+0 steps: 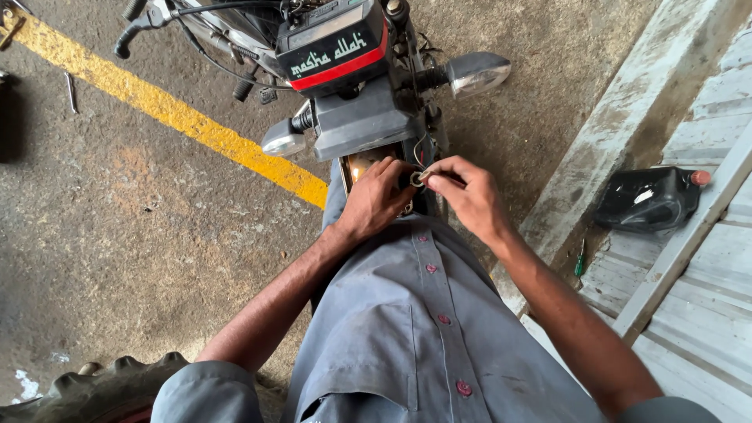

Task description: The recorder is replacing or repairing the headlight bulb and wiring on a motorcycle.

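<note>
I look down at the front of a motorcycle (360, 117) with a grey headlight housing, a black-and-red top panel and two turn signals (476, 73). My left hand (376, 200) and my right hand (466, 192) meet just below the housing. Between the fingertips of both hands is a small metal ring-shaped part (416, 178) with thin wires running up into the housing. Both hands pinch around it. The opening behind my left hand glows yellowish. My grey button shirt (415, 329) fills the lower middle.
A yellow painted line (172, 110) crosses the concrete floor at the left. A black plastic can with a red cap (650, 197) lies on a grey stepped slab at the right, near a green-handled screwdriver (580, 258). A knobby tyre (102, 388) shows at the bottom left.
</note>
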